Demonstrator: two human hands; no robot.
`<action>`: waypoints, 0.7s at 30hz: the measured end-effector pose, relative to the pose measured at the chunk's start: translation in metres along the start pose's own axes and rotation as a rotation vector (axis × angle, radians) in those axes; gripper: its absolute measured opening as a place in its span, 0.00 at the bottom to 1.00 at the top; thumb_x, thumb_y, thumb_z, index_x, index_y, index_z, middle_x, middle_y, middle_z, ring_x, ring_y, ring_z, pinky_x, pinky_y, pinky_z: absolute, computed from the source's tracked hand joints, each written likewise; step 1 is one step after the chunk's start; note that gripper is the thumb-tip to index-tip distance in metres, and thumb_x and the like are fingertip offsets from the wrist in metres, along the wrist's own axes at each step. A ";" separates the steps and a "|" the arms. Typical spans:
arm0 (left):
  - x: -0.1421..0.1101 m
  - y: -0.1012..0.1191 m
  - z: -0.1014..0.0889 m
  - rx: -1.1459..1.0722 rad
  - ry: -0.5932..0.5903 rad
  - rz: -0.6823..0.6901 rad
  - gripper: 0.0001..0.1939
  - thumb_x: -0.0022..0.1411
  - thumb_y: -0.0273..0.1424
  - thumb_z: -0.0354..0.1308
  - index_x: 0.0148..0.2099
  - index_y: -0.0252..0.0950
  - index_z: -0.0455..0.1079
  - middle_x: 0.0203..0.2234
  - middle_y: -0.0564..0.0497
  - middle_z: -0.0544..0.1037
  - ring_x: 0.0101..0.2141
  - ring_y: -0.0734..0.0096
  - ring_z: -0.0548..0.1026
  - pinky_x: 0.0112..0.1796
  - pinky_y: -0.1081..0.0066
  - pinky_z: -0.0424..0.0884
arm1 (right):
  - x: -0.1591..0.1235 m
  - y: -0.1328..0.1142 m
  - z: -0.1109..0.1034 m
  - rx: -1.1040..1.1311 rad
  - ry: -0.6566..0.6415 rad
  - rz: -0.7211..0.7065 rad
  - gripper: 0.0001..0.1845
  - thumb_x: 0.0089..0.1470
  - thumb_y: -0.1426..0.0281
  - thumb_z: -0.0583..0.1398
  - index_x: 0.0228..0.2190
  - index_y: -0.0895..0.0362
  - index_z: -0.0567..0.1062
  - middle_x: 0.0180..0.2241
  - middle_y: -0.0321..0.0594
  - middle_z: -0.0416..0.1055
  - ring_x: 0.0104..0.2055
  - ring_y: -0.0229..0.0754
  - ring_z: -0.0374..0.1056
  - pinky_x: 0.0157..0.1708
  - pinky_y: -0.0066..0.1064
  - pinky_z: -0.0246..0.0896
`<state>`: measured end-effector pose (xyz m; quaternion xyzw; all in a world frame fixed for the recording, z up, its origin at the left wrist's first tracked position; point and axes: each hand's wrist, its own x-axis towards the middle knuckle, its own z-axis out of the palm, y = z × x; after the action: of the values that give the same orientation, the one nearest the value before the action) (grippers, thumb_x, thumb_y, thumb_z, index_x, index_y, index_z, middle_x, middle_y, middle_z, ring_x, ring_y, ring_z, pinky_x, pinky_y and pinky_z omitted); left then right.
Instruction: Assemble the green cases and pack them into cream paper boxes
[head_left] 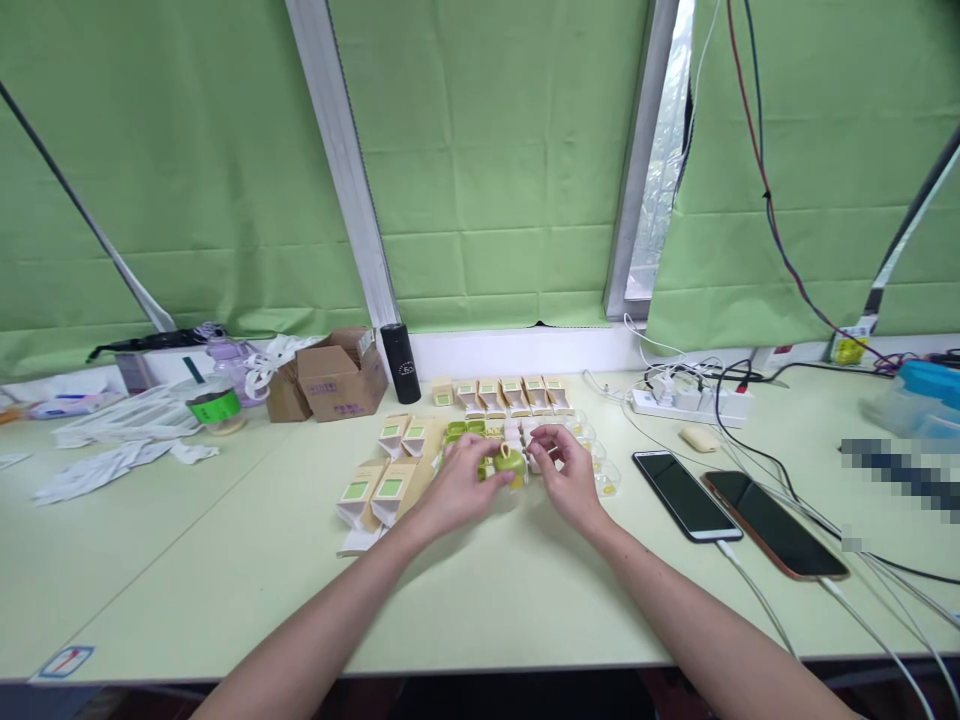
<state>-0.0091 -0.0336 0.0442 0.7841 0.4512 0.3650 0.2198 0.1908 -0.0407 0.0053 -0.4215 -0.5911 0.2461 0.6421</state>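
My left hand (469, 480) is closed on a small round green case (510, 460) with a pale yellow loop on top and some yellow low on its side. To its right, my right hand (566, 475) has its fingers curled into a pinch; anything between the fingertips is too small to name. Behind the hands sit green square pieces (466, 430) and white pieces (512, 430), partly covered by the fingers. Clear plastic shells (609, 480) with yellow bits stand just right of my right hand. Small folded card boxes (390, 488) with green windows lie left of my left hand.
More card boxes (514, 395) form a row at the back. Two phones (688, 495) with charging cables lie on the right, near a power strip (690, 403). A black bottle (401, 365), a cardboard box (341, 375) and a lidded cup (215, 408) stand back left.
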 end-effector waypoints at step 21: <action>0.007 -0.031 0.025 -0.297 0.303 0.016 0.26 0.71 0.53 0.56 0.48 0.38 0.83 0.44 0.41 0.81 0.50 0.55 0.78 0.54 0.56 0.74 | -0.004 0.005 0.013 0.651 -0.295 0.481 0.26 0.47 0.50 0.75 0.37 0.55 0.77 0.31 0.39 0.77 0.35 0.47 0.79 0.32 0.38 0.76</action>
<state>-0.0046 -0.0121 0.0105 0.6828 0.4142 0.5428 0.2600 0.1788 -0.0385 -0.0014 -0.2831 -0.4527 0.6202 0.5747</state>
